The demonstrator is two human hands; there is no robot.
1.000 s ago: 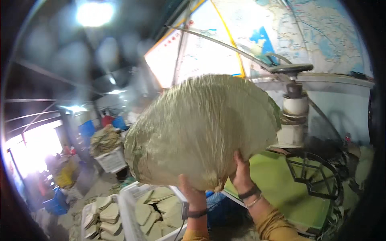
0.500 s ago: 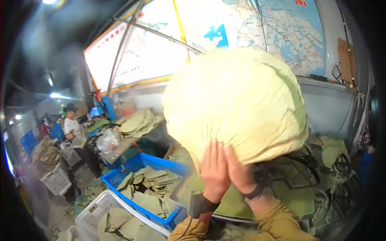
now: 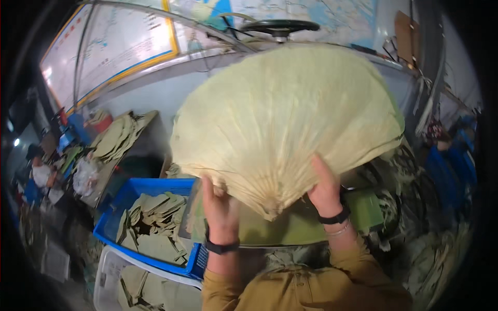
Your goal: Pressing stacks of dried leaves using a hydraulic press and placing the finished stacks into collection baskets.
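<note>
A big pale-green dried leaf, perhaps a lotus leaf, spreads out in front of me like a fan. Its creases run together into a point at the bottom, between my hands. My left hand grips the lower left edge, thumb on the front and the other fingers mostly hidden behind. On the lower right edge, my right hand holds on the same way. Below the leaf lies a green work surface.
A blue crate of cut leaf pieces stands left, with a white crate of more pieces nearer me. Stacked leaves lie on a side table. A dark handwheel rises behind the leaf. A person is far left.
My hands have moved apart from their place together at the leaf's base to its two lower edges. The leaf is lower and spread wider, and the view has tilted down and turned right.
</note>
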